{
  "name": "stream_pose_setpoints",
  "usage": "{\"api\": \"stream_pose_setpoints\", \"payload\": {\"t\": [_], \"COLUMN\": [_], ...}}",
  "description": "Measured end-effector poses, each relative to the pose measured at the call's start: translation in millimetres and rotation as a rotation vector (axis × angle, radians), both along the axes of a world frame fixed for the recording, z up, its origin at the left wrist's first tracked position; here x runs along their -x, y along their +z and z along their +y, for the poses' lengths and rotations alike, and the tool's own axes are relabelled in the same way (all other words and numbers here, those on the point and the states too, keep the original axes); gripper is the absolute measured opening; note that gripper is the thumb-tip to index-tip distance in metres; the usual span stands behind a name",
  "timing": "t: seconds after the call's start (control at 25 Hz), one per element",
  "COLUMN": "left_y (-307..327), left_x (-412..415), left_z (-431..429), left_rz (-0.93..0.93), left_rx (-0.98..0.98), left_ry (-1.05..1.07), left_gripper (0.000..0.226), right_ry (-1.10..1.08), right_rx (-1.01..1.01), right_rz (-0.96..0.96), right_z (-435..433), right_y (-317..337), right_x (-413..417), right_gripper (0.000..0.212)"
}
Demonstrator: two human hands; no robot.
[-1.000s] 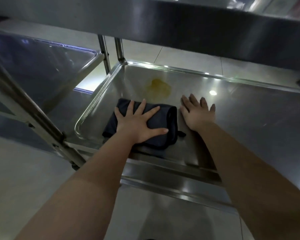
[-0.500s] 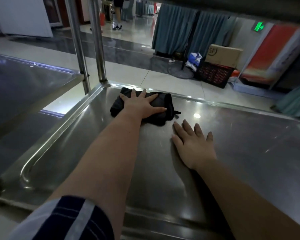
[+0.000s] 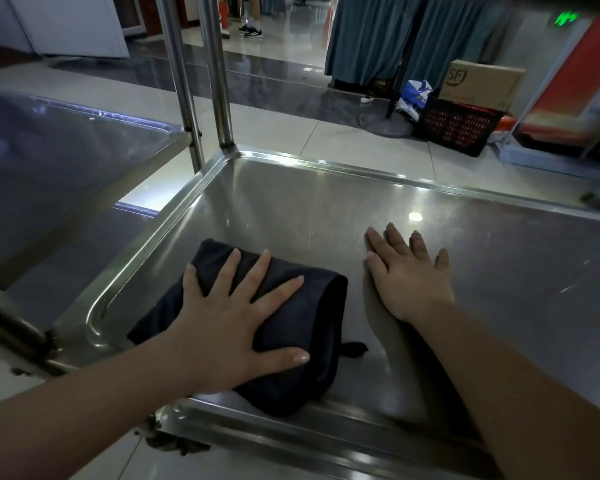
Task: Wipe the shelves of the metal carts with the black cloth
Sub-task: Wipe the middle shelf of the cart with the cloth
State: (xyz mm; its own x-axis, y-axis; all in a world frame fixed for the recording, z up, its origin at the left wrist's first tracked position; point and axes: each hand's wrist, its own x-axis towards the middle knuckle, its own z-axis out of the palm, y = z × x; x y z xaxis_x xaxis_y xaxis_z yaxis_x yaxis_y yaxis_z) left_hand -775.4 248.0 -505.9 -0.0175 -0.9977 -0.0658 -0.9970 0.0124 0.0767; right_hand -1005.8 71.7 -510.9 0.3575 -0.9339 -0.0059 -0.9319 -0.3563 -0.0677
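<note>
The folded black cloth (image 3: 302, 327) lies near the front left corner of a metal cart shelf (image 3: 326, 202). My left hand (image 3: 236, 317) presses flat on the cloth with its fingers spread and straight. My right hand (image 3: 406, 275) rests flat on the bare steel just right of the cloth, fingers straight and pointing away from me. The shelf surface looks shiny, with no stain visible.
A second metal cart's shelf (image 3: 66, 157) stands close on the left. Two upright posts (image 3: 201, 74) rise at the far left corner. Beyond lie tiled floor, a cardboard box (image 3: 478, 83), a dark crate (image 3: 454, 128) and teal curtains (image 3: 368, 36).
My left hand has pulled the cloth back from the far left corner to the front left. The yellow stain seen a second ago is no longer visible. The right hand stays put.
</note>
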Motion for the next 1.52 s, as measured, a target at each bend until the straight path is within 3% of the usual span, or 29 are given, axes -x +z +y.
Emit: {"api": "stream_pose_setpoints", "payload": {"t": [0.2,0.36,0.56,0.72,0.96,1.08,1.24,1.32,1.4,1.52], "left_y": [12,20,22,18,6,3,16,17,15,21], "left_x": [9,16,19,15,-1,-7,-2,3,-5,-41], "left_z": [-105,-214,-255,-209,-49,12,16,15,21,32], "left_rz": [-0.009,0.017,0.025,0.021,0.015,0.025,0.052,0.065,0.088,0.104], "left_rx": [-0.035,-0.027,-0.011,-0.026,0.0,0.0,-0.089,-0.091,-0.081,-0.099], "left_ry": [0.158,0.158,0.18,0.131,0.001,0.048,0.142,0.149,0.154,0.227], "left_gripper": [0.1,0.095,0.095,0.092,0.087,0.083,0.093,0.094,0.093,0.097], "right_ry": [-0.01,-0.026,-0.036,-0.034,-0.035,-0.026,0.094,0.168,0.135,0.112], "right_rx": [0.031,0.039,0.036,0.025,-0.001,-0.023,0.174,0.092,-0.074,-0.107], "right_rz": [0.009,-0.012,-0.032,-0.049,-0.056,-0.049,-0.146,-0.226,-0.171,-0.079], "right_z": [2,3,1,0,0,4,28,38,46,48], "right_y": [-2,-2,-3,0,1,8,20,24,22,17], "right_x": [-2,-1,-2,-3,-4,-2,-20,-49,-68,-67], "right_gripper": [0.055,0.057,0.057,0.056,0.056,0.054,0.05,0.049,0.052,0.055]}}
